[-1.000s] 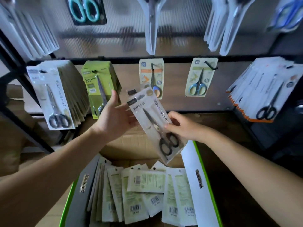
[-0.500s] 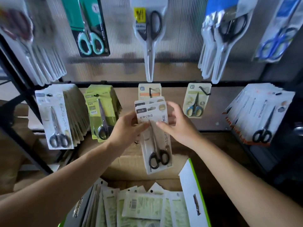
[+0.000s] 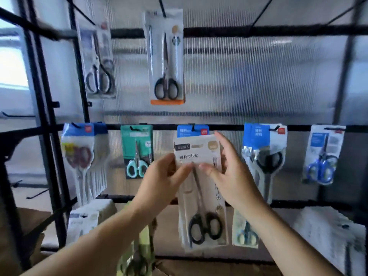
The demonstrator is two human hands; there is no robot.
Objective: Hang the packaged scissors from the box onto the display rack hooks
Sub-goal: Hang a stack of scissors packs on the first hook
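A white pack of black-handled scissors (image 3: 201, 206) is held upright in front of the display rack (image 3: 229, 127). My left hand (image 3: 161, 184) pinches its left edge near the top, thumb on the front. My right hand (image 3: 233, 176) holds the right edge, thumb on the front and fingers reaching behind the card. The top of the pack sits just below a blue-headed pack (image 3: 192, 130) hanging on a middle-row hook. The box is out of view.
The middle rail carries a red-handled pack (image 3: 79, 156), a teal pack (image 3: 136, 150), a black-handled pack (image 3: 264, 156) and a blue-handled pack (image 3: 322, 156). Two larger packs (image 3: 166, 56) hang above. Bare hooks (image 3: 262, 10) jut from the top rail at right. Stacked packs hang on the low row.
Both hands have lifted the pack from in front of the lower row to the middle row. The view has tilted up, so the box has dropped out of sight.
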